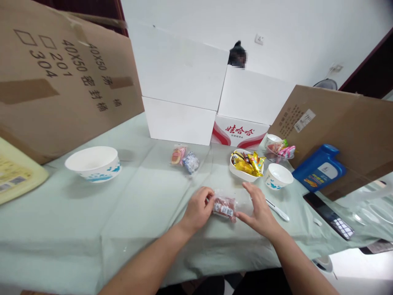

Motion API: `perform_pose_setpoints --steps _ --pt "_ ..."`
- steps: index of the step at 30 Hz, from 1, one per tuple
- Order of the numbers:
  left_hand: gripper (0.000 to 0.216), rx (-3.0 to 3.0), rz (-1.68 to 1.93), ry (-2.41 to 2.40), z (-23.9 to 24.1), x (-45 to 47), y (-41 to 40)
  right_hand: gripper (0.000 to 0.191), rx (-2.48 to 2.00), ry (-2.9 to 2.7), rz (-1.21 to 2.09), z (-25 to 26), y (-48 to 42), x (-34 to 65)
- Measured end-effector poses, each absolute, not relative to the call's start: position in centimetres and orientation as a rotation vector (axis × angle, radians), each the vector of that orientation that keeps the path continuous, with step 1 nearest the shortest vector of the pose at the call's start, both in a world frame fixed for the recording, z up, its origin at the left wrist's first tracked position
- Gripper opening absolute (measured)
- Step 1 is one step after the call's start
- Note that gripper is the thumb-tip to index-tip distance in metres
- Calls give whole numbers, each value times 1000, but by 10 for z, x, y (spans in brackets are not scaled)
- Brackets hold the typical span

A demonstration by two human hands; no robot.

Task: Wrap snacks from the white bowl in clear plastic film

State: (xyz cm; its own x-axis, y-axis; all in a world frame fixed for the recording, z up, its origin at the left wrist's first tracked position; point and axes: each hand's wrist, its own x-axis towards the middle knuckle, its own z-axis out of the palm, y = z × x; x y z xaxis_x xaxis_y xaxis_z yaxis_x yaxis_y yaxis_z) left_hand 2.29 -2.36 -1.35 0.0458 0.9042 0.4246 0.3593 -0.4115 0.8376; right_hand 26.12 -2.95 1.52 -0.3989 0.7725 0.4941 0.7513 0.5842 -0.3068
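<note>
A small clear packet of reddish-brown food with a barcode label (224,208) lies on the green tablecloth near the front edge. My left hand (199,207) grips its left end, thumb and fingers closed on the wrapper. On the other side my right hand (259,211) is open, thumb and fingers spread, the thumb by the packet's right edge. Just behind the right hand a white-handled knife or cutter (278,211) lies on the cloth. Farther back stands a white tub (242,175) filled with gold-wrapped snacks.
Two small wrapped packs (185,159) lie mid-table. A large paper bowl (93,164) stands left, a smaller paper bowl (278,177) right. Beyond are a blue bottle (322,168), a phone (328,215) and wrapped sweets (284,150). White boxes (184,82) and cardboard (61,82) wall the table. Behind them, a person's head shows.
</note>
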Motion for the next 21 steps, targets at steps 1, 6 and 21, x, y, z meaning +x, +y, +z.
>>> perform_pose_setpoints --steps 1,6,21 --pt "7 1691 1391 1290 -14 21 -21 50 -1226 -2232 46 14 -24 260" --pt "6 1423 1496 1398 -25 8 -5 19 -1431 -1990 -71 -4 -2 291" --pt "14 2492 1318 1085 -10 15 -27 23 -1125 -2373 141 11 -13 250"
